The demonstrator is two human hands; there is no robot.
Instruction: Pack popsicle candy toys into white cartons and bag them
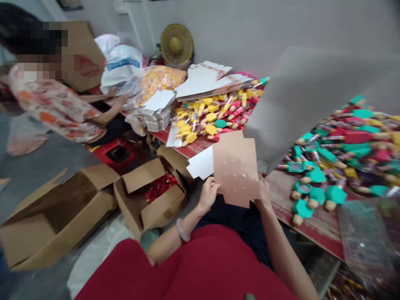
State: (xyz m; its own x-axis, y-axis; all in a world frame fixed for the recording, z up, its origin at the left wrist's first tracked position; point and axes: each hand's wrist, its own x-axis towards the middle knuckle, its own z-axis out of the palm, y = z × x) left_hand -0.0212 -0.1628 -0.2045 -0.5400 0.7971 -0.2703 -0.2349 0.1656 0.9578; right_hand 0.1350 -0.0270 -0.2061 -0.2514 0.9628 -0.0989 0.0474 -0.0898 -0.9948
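Note:
My left hand [208,193] grips the left edge of a flat brown cardboard blank [235,168], its fingers closed at the lower corner. On the opposite edge, my right hand [263,192] is closed around the lower right side, partly hidden behind the board. The blank has notched corners and rows of small round bumps in its middle. A white notched card flap [201,162] sticks out at its left. Just beyond my right hand stands a large pale grey board [290,100], tilted and blurred.
Small yellow [211,117] and green hexagonal-bodied pieces [315,196] with beige knobs cover the red table [281,189]. Stacked white cards [159,109] and a fan [176,45] are farther back. Open cartons [150,193] stand left on the floor. A co-worker [59,104] sits at far left.

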